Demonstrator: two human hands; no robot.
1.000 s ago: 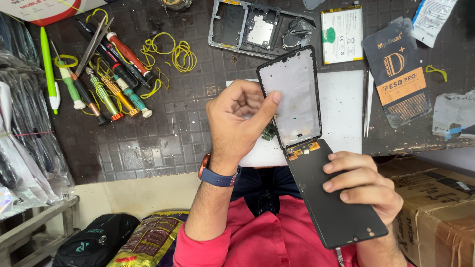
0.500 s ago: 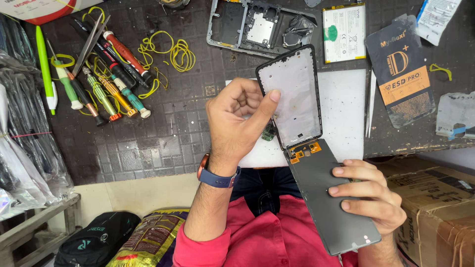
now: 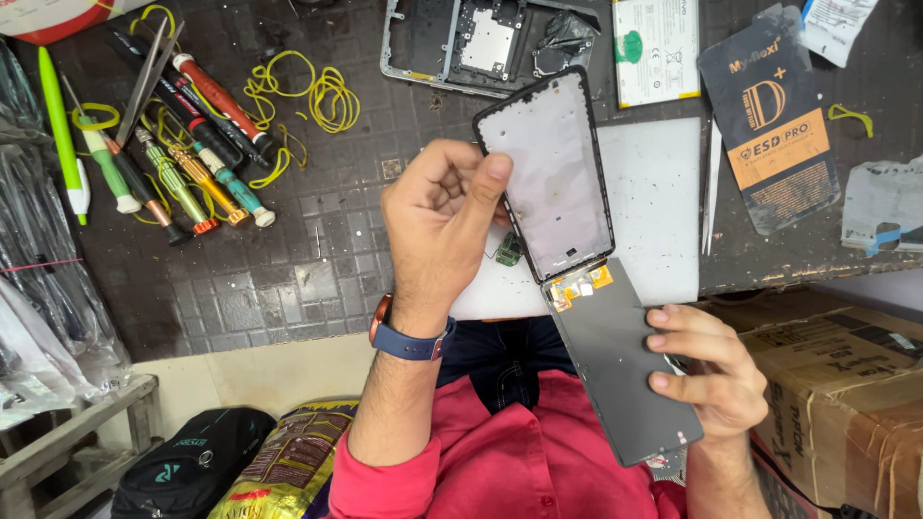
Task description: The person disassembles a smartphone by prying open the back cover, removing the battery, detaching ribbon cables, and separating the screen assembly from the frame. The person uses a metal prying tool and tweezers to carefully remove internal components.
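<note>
My left hand (image 3: 437,226), with a blue watch on the wrist, pinches the left edge of a phone's middle frame (image 3: 553,173), thumb on its pale inner face. The frame stands tilted above the bench. Its lower end joins a dark display panel (image 3: 615,370) through a flex part with orange patches (image 3: 580,284). My right hand (image 3: 716,380) grips the display panel from the right, fingers across its grey back. A small green circuit piece (image 3: 509,250) shows beside my left thumb.
A white mat (image 3: 659,207) lies under the frame on a dark gridded mat (image 3: 288,279). Screwdrivers (image 3: 187,163), tweezers (image 3: 144,77) and yellow rubber bands (image 3: 308,91) lie to the left. Behind are an opened phone body (image 3: 476,43), a battery (image 3: 657,48) and a dark packet (image 3: 774,130). A cardboard box (image 3: 836,384) stands right.
The frame and display have shifted slightly left and down in view. My right hand has slid a little lower along the display panel. Both grips are unchanged.
</note>
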